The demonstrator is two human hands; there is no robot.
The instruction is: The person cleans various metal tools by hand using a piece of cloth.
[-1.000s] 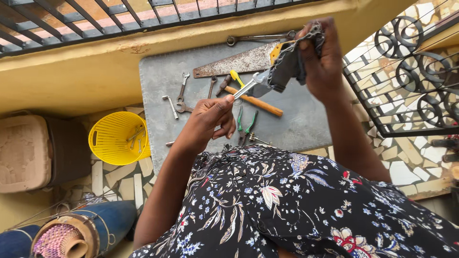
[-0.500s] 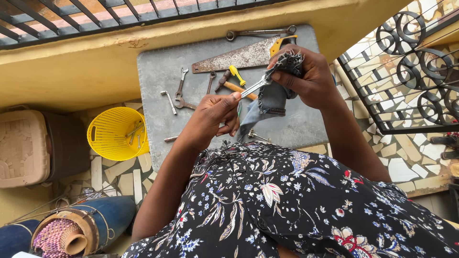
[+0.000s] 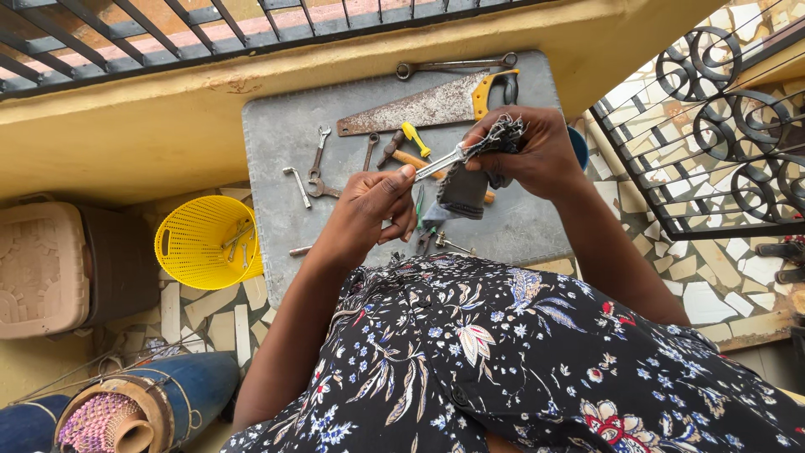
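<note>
Two hands meet at frame centre above a grey bench point(image 3: 520, 226). Left hand point(image 3: 373, 210) pinches one end of a silver wrench point(image 3: 440, 161); right hand point(image 3: 528, 151) clenches a frayed grey cloth point(image 3: 465, 189) around the wrench's other end. On the bench lie a rusty saw point(image 3: 411, 109), a hammer point(image 3: 402, 155) and small spanners point(image 3: 319, 159). At left, beside the bench, sits a yellow basket point(image 3: 197, 243).
</note>
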